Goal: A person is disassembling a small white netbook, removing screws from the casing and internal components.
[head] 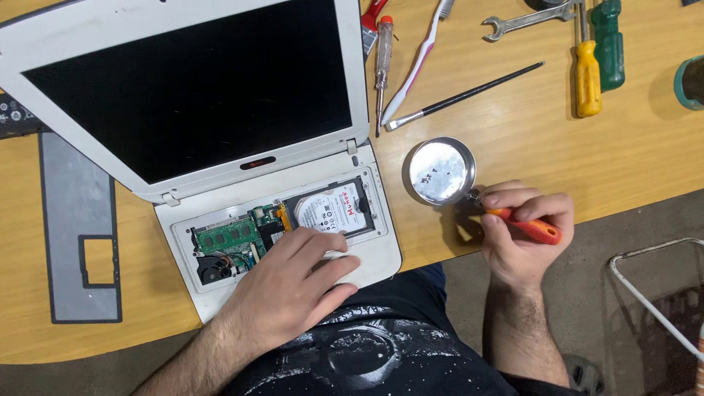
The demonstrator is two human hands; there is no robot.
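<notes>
A white laptop (pixel 213 95) lies open on the wooden table with its keyboard removed, so the green circuit board (pixel 231 236), a small fan (pixel 214 270) and a silver hard drive (pixel 334 209) are exposed. My left hand (pixel 290 286) rests flat on the laptop's palm rest, fingertips at the hard drive's lower edge, holding nothing. My right hand (pixel 522 235) grips an orange-handled screwdriver (pixel 535 229), its tip near a round shiny metal dish (pixel 440 171) that holds a few tiny screws.
A grey keyboard bezel (pixel 73 220) lies left of the laptop. Behind it lie a tester screwdriver (pixel 383 62), a toothbrush (pixel 419 59), a thin brush (pixel 469 94), a wrench (pixel 528 18), and yellow (pixel 587 77) and green (pixel 609 44) screwdrivers. A white wire rack (pixel 656 293) stands at lower right.
</notes>
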